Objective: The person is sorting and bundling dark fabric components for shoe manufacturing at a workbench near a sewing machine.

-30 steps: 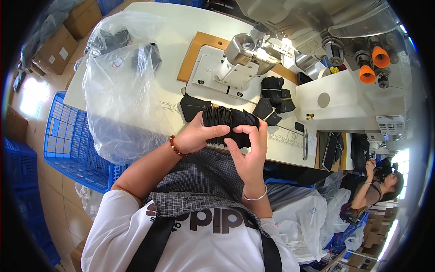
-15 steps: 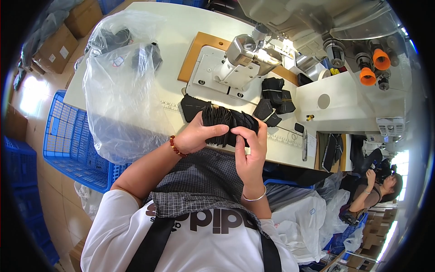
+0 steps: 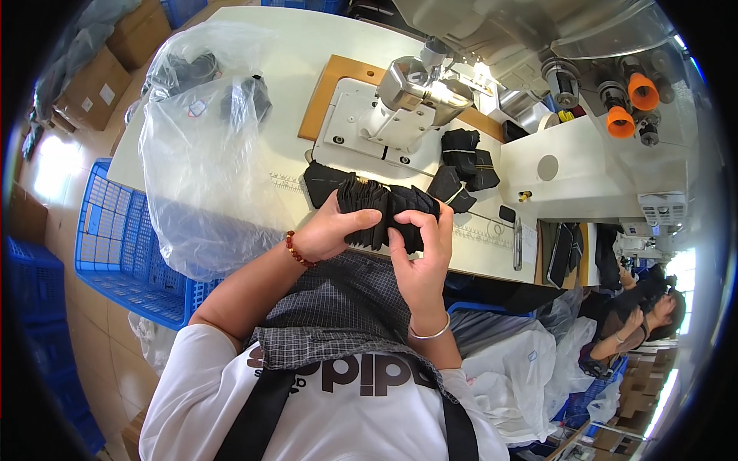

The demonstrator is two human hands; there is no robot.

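Between my two hands, above the front edge of the sewing table, is a thick stack of black fabric pieces (image 3: 364, 202), their edges fanned out. My left hand (image 3: 332, 227) grips its left part, thumb pressed across the front. Around the right part close the fingers of my right hand (image 3: 423, 242), thumb and forefinger pinching at the pieces; some fingertips are hidden behind them. Beside my left hand lies a flat black fabric piece (image 3: 323, 183) on the table. Tied bundles of black pieces (image 3: 460, 154) rest to the right of the machine's base.
A sewing machine (image 3: 407, 100) stands at the table's far middle. Clear plastic bags (image 3: 204, 165) cover the left side, above a blue basket (image 3: 115, 238). A phone (image 3: 517, 244) lies near the right edge. Orange cones (image 3: 643, 92) hang upper right; another person (image 3: 634, 326) sits at right.
My right thumb has shifted left and up against the stack, and the right part of the pieces is turned slightly. My left hand keeps its hold.
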